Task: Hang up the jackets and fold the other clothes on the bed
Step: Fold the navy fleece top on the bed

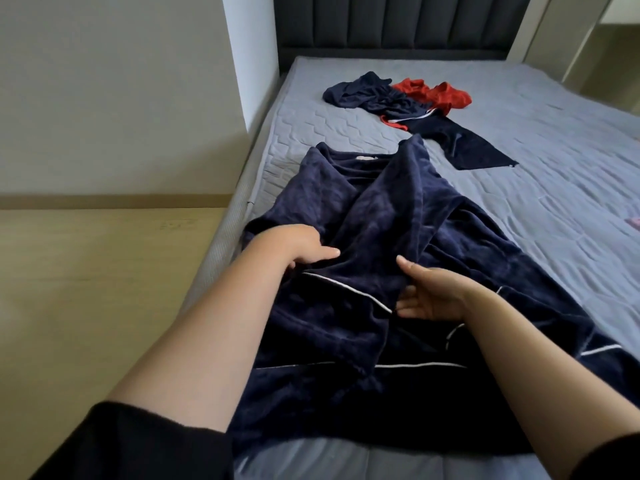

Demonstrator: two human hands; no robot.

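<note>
Left hand grips a fold at the left side of the navy velour garment with white piping, which lies spread on the grey quilted bed. Right hand pinches the garment's middle fold, thumb on top. Crumpled navy and red clothes lie beyond the garment, apart.

A pale wooden floor is stretching along the left, a skirting board is running under a plain grey wall, and a white pillar is standing beside a dark padded headboard.
</note>
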